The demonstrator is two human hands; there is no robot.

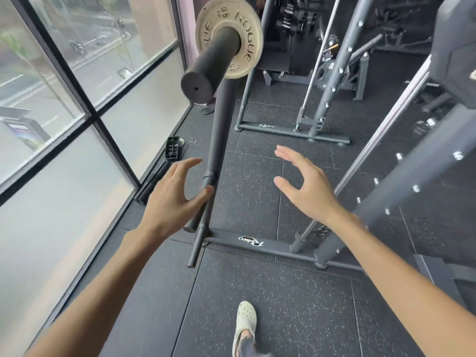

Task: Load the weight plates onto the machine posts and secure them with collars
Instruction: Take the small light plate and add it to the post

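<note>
Nearest, at 7 o'clock, the left hand [175,194] is held spread, fingers loosely bent, and nothing is gripped by it. At 4 o'clock the right hand [301,186] is likewise spread and empty. Farther off, at 12 o'clock, one weight plate [248,47] is seen seated on the post [213,60], whose outer end is bare. No collar is seen there, so securing is judged outstanding. Whether other posts are loaded cannot be told.
</note>
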